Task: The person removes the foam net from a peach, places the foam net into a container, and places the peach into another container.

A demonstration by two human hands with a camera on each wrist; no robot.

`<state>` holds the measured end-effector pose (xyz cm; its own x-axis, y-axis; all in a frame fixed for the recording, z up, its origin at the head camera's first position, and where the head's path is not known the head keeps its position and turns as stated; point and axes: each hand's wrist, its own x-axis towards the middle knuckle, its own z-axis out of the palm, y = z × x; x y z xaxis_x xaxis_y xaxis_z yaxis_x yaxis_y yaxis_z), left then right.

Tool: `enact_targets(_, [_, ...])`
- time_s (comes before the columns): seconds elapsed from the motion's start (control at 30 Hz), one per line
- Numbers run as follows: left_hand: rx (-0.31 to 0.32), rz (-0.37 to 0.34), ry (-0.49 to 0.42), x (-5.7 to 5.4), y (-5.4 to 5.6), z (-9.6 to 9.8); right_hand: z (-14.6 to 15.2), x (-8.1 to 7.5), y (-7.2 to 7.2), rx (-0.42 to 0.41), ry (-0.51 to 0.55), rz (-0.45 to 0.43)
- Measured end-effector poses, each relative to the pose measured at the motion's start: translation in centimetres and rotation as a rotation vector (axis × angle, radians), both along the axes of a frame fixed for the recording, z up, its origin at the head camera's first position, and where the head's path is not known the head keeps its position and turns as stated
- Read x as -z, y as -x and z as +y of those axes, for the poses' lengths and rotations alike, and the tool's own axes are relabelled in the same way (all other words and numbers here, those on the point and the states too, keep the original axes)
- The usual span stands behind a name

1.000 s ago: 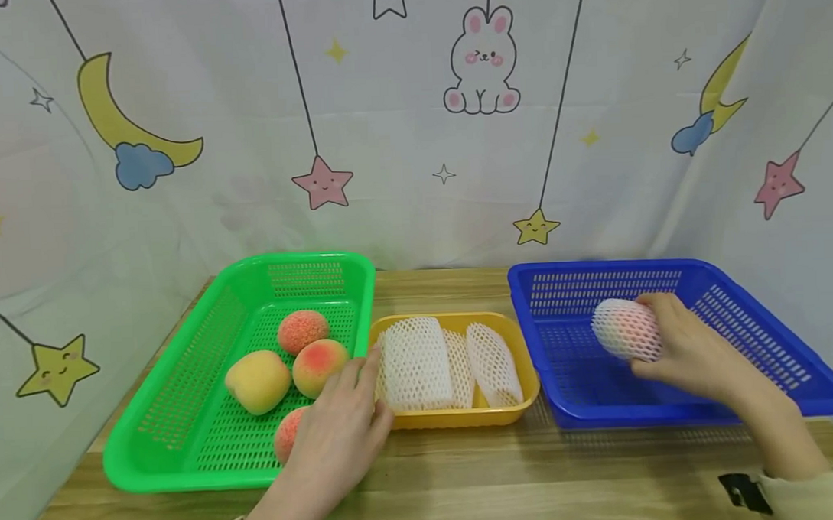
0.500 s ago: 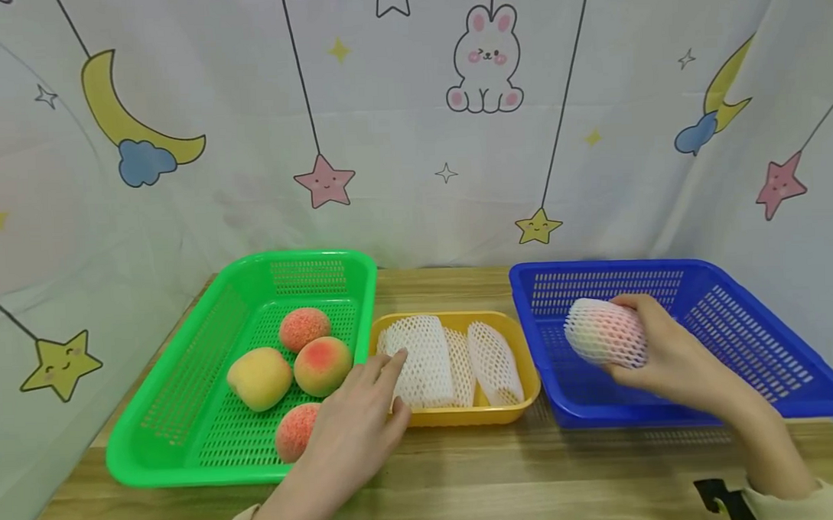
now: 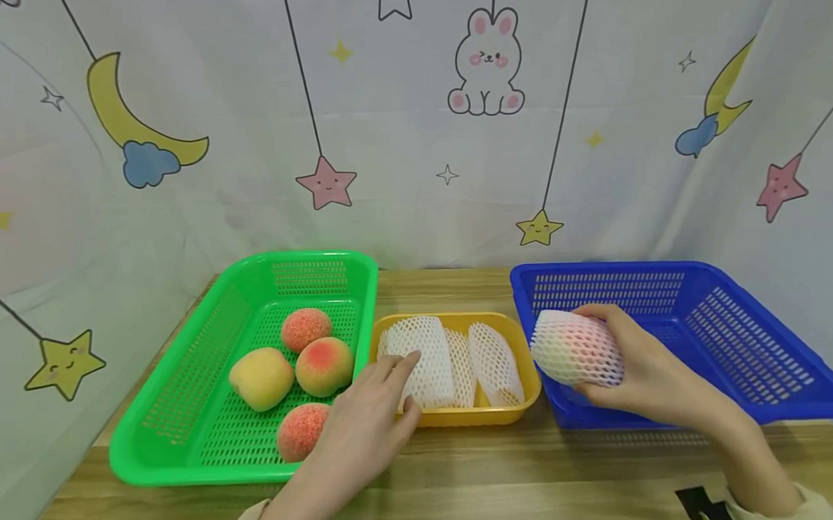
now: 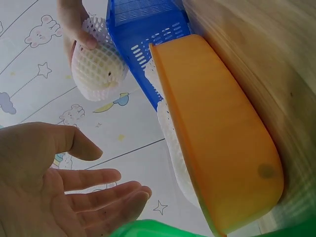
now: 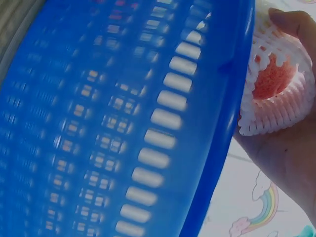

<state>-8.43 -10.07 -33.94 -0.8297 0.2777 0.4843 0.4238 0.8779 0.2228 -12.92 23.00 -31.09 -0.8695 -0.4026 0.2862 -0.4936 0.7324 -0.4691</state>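
Observation:
A peach in a white foam net sleeve (image 3: pixel 576 348) is held by my right hand (image 3: pixel 644 367), thumb and fingers round its right end, over the near left part of the blue basket (image 3: pixel 773 412). In the right wrist view, reddish peach skin (image 5: pixel 274 79) shows through the opening of the net. My left hand (image 3: pixel 367 415) hovers with loosely extended fingers at the left side of the yellow tray (image 3: pixel 456 418), its palm empty in the left wrist view. In that tray lie several white foam net sleeves (image 3: pixel 420 363). Part of one is behind my left fingertips.
To the left stands a green basket (image 3: pixel 123 446) holding several loose peaches, among them a yellow one (image 3: pixel 261 379) and a red one (image 3: pixel 304 432) beside my left wrist. Baskets and tray rest on a wooden table (image 3: pixel 465 480), with a patterned white cloth (image 3: pixel 415 214) behind.
My right hand has carried the sleeved peach leftward through the blue basket toward the yellow tray. My left hand has shifted slightly right, from the green basket's edge to over the tray's left side.

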Motion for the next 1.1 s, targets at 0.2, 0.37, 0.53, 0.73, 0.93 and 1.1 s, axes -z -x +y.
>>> enact_targets(0.2, [0.066,-0.001,-0.054,-0.3,0.2,0.2,-1.9,-0.2,-0.7,-0.09,0.012,0.001])
enact_targets(0.37, [0.143,-0.11,-0.161,-0.6,0.2,0.1,-3.9,-0.3,-1.3,-0.178,-0.006,0.054])
enact_targets(0.53, [0.25,-0.188,-0.266,-0.8,0.2,-0.1,-5.7,-0.5,-2.1,-0.263,0.017,0.048])
enact_targets(0.73, [0.32,-0.179,-0.306,-0.9,0.1,-0.1,-7.0,-0.6,-2.4,-0.363,0.051,0.08])
enact_targets(0.93, [0.374,-0.173,-0.372,-1.1,0.1,-0.1,-7.7,-0.1,-2.4,-0.393,0.073,0.092])
enact_targets(1.1, [0.414,-0.172,-0.458,-1.3,0.1,-0.2,-7.9,0.4,-2.3,-0.405,0.087,0.097])
